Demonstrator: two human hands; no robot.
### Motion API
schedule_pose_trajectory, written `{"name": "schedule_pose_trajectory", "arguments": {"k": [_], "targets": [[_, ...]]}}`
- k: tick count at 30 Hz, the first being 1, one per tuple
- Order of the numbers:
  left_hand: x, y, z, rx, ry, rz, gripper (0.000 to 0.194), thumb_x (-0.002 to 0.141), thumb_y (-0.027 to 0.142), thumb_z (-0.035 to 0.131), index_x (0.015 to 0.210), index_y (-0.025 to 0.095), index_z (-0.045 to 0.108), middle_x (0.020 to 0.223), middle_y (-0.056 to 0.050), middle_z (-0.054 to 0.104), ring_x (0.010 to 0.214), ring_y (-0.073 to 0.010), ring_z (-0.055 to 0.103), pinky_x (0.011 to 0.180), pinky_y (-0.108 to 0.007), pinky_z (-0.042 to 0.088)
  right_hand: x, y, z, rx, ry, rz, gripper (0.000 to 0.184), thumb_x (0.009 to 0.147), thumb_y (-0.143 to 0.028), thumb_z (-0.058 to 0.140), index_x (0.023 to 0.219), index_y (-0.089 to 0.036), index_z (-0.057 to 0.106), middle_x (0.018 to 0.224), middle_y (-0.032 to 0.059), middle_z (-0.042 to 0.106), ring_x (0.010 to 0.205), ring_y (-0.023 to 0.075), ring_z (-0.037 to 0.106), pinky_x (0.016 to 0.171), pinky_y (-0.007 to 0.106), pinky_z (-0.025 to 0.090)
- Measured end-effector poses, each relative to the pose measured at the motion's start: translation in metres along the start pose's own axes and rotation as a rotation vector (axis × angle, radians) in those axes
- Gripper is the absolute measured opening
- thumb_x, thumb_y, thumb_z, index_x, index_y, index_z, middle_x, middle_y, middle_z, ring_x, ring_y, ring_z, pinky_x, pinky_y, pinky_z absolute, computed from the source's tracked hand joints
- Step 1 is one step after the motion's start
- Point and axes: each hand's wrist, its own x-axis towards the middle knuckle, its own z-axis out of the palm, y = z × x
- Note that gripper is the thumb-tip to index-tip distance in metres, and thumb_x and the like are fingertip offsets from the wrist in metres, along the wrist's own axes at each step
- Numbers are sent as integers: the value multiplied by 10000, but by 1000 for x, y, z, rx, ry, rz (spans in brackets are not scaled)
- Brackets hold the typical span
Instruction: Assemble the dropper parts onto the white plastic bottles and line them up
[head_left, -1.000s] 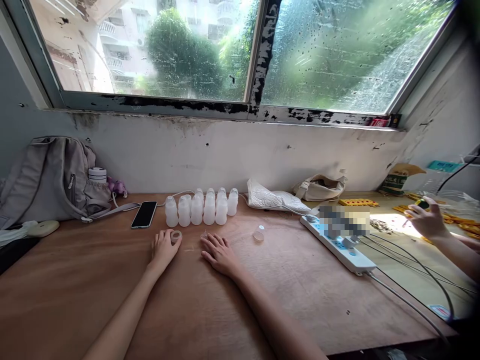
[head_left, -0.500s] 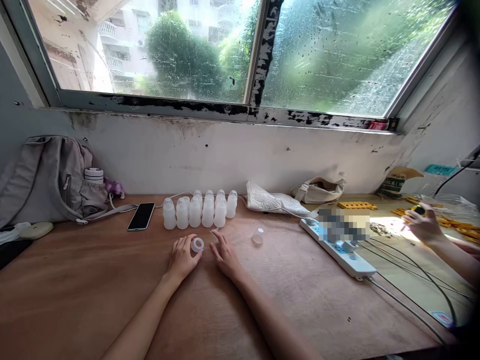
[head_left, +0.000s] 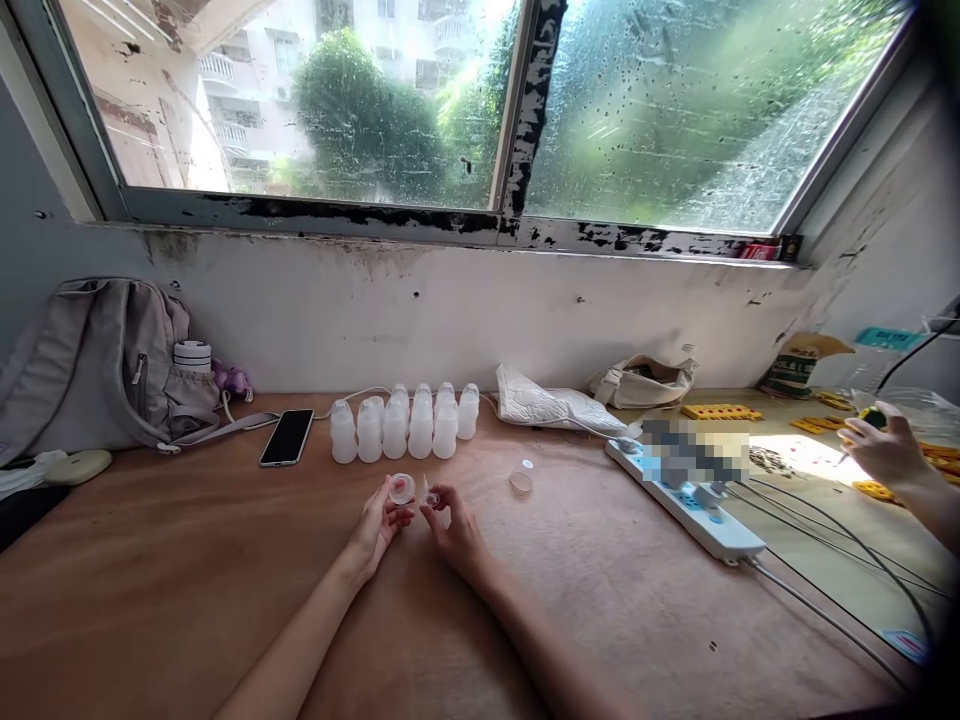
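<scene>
My left hand (head_left: 381, 525) is raised a little above the wooden table (head_left: 225, 560) and pinches a small translucent ring-shaped cap (head_left: 402, 488) between its fingertips. My right hand (head_left: 454, 527) is right beside it, its fingers closed on a tiny clear cone-shaped piece (head_left: 427, 492). The two hands nearly touch at the fingertips. Behind them stand several small white plastic bottles (head_left: 405, 426) in a cluster. A clear round cap (head_left: 520, 479) lies on the table to the right.
A black phone (head_left: 287, 437) and a grey backpack (head_left: 105, 365) sit at the left. A white power strip (head_left: 694, 505) with cables lies at the right, with white bags (head_left: 555, 405) behind. Another person's hand (head_left: 889, 455) works among yellow parts at far right.
Both hands have lifted off the table and come together near the middle. The left hand carried the ring cap rightward; the right hand picked up the small clear piece.
</scene>
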Motion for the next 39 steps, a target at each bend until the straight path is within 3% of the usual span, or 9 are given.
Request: {"name": "schedule_pose_trajectory", "arguments": {"k": [5,14,21,27,32,36,39], "targets": [[-4,-3,5,-5,-58,-24,372,774,438,490,959,122,552,764,-77,656,665,-135,608,640,-232,458,-3,-13,1,70,-124,-62,153,827,-182,399,973,-197,443,822,45,554,727,144,533,678,265,444],[-9,-5,8,83,-70,58,358,718,469,543,866,144,559,742,-37,628,666,-129,593,595,-220,450,-1,-15,-2,62,-175,-35,224,838,-188,384,1049,-208,456,761,15,548,667,127,530,666,241,429],[-9,-8,7,146,-11,103,318,712,440,567,860,175,471,734,-20,598,607,-105,581,558,-211,457,-3,-13,3,67,-108,88,209,832,-210,392,1039,-195,415,633,-31,487,569,112,500,596,221,411],[-10,-9,8,285,-34,153,329,713,468,543,868,200,431,675,6,602,507,-91,562,496,-197,442,1,-12,0,49,-62,196,251,808,-254,439,1047,-179,423,557,-56,449,497,107,457,522,210,379],[-8,-10,8,374,-42,198,336,726,512,488,828,193,463,628,15,596,448,-98,540,419,-188,408,5,-13,-3,141,-117,313,210,809,-353,444,848,-172,545,576,-14,543,516,114,514,522,220,404],[-8,-11,8,467,-60,212,367,741,523,452,866,183,512,592,-4,599,436,-121,541,388,-196,394,6,-10,-1,234,-77,391,255,798,-404,447,738,-171,533,623,6,572,514,119,541,484,222,420],[-6,-13,6,539,-70,268,347,713,481,518,873,174,553,614,-11,604,445,-122,541,378,-193,390,6,-8,-1,234,-46,422,272,789,-423,449,723,-171,528,632,10,563,479,108,504,414,208,394]]}}
